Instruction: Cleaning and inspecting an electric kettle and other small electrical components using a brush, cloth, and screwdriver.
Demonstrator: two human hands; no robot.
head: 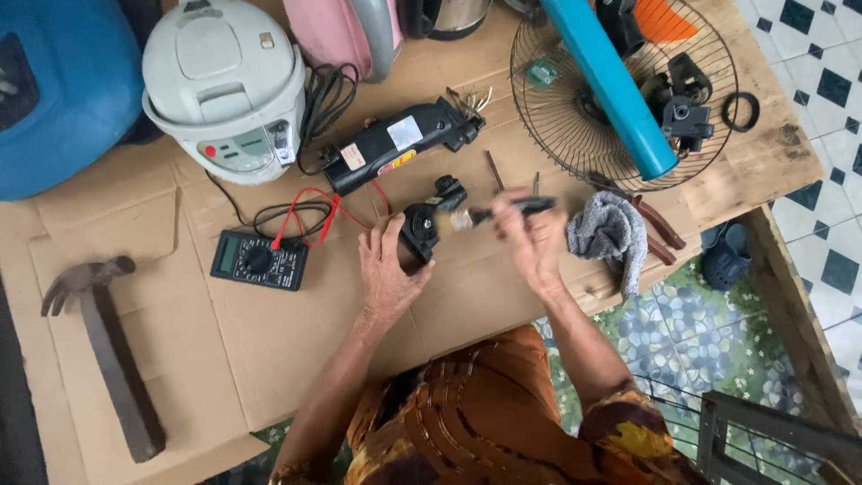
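My left hand [388, 269] grips a small black motor-like part [429, 220] and holds it upright on the cardboard-covered table [269, 341]. My right hand [530, 235] holds a small paintbrush [503, 212] with a dark handle; its pale bristles touch the right side of the black part. The brush is blurred.
A black multimeter [259, 260] with red and black leads lies left of my hands. Behind them are a long black motor unit [404, 142], a white electric pot [224, 85] and a wire fan guard [620, 90] with a blue tube [611, 85]. A grey rag [612, 235] and pliers [660, 229] lie right; a hammer [103, 346] far left.
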